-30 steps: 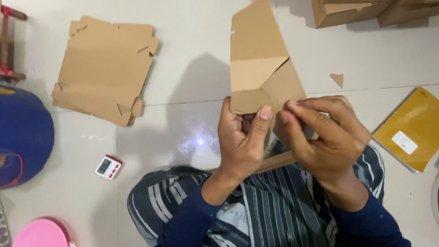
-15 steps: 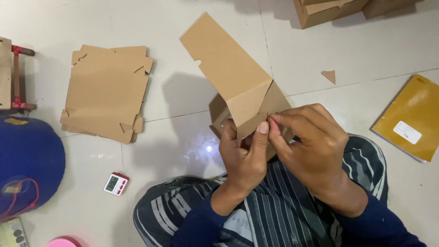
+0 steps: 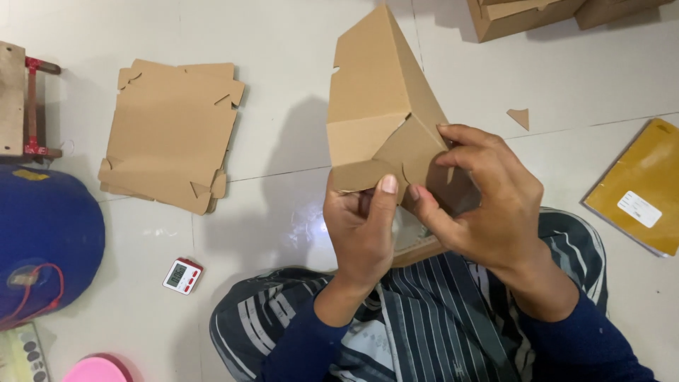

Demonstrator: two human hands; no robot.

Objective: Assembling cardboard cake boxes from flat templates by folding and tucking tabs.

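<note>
Bright light from above. A white shiny spot glares on the floor tiles [image 3: 311, 226]. Soft shadows, sharp picture.

Yellow envelope [image 3: 640, 187], white label [image 3: 639, 209], right; small white timer [image 3: 182, 275] left.

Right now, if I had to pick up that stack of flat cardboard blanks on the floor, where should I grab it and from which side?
Probably take the stack of flat blanks by its long plain edge nearest the small timer, coming from that side. The blanks lie flat on the floor, so sliding fingers under an edge suits; the corners carry small tabs and notches that would likely bend. Both hands, left hand and right hand, now hold the half-folded box.
</note>
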